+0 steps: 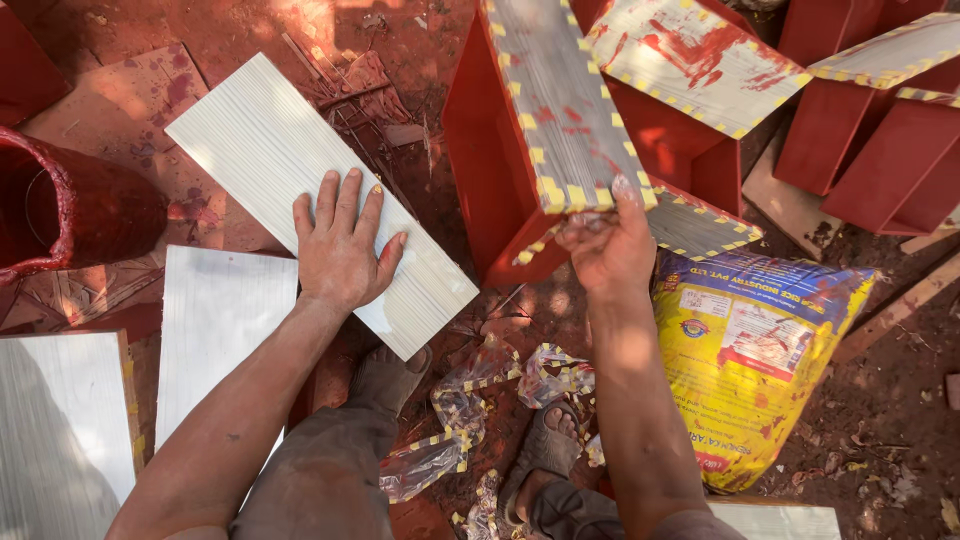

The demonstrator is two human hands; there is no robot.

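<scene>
While both arms reach down: a person works over red-stained ground.
Left hand point(342, 245): spread flat, pinning a pale board point(300, 190).
Right hand point(605, 240): pinching film at the end of a taped board point(550, 110) atop a red box point(500, 180).
Risk: wet-looking paint nearby could smear the pale board; a hard pull might tip the taped board.

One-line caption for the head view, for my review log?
Left hand flat on a pale board; right hand grips the taped corner of a red-sided panel.

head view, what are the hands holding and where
The right hand grips the near end of a taped grey panel on the red box. The left hand only lies flat on a white board.
</scene>
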